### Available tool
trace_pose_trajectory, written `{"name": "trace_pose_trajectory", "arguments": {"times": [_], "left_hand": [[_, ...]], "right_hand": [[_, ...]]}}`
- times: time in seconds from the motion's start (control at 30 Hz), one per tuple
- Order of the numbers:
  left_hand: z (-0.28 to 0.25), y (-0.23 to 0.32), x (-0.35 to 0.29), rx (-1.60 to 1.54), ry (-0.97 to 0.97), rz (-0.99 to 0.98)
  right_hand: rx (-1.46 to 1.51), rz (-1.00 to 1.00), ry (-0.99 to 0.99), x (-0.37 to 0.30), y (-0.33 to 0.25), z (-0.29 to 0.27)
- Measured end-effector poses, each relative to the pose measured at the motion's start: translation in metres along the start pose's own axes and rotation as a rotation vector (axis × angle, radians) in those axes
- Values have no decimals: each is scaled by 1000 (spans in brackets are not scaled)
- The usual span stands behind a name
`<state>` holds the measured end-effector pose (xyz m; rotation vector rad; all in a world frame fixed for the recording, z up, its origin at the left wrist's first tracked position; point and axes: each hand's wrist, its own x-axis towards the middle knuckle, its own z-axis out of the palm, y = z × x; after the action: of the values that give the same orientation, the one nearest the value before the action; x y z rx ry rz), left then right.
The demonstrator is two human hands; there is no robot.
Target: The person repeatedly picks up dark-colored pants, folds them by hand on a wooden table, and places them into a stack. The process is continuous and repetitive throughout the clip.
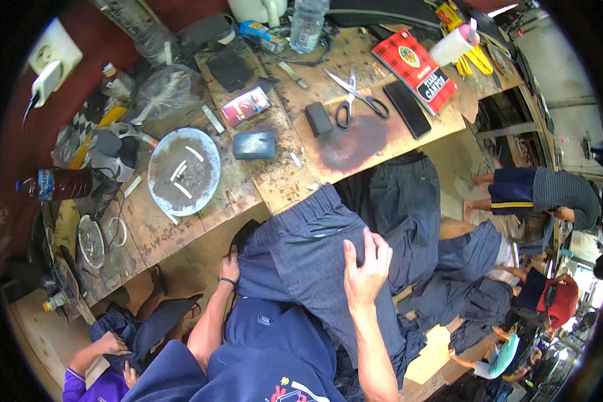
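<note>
Dark grey pants (305, 258), gathered elastic waist uppermost, lie lightly creased between left hand (230, 268) and right hand (366, 271).

Garment wkshp, w/ stained wooden bench (231, 186), scissors (352, 96), lots of dark trousers (308, 244) & co-workers (573, 194) nearby

You wear a navy top (248, 378) with a red, white and yellow print (295, 392) at the near edge. A small rectangular patch (264, 320) marks the navy cloth farther off. A thin dark band (228, 281) rings your left hand's (230, 266) wrist.
</note>
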<state>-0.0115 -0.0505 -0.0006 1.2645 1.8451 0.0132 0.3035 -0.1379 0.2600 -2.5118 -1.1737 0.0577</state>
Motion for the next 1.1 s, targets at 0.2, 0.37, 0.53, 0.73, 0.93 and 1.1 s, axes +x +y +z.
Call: {"name": "trace_pose_trajectory", "arguments": {"times": [0.2,0.37,0.53,0.73,0.93,1.1], "left_hand": [[5,14,3,8,-10,168],[5,5,8,84,-51,171],[-2,9,8,127,-93,161],[-7,20,1,86,-70,220],[-5,-1,20,244,-69,269],[0,-27,46,588,-210,350]], "right_hand": [[264,102,24,13,30,-2],[188,-4,-149,-3,5,3],[366,-87,-208,-14,-7,6],[474,-6,-296,-32,-7,6],[198,144,-131,-41,-5,4],[294,143,-151,-55,-9,2]]}}
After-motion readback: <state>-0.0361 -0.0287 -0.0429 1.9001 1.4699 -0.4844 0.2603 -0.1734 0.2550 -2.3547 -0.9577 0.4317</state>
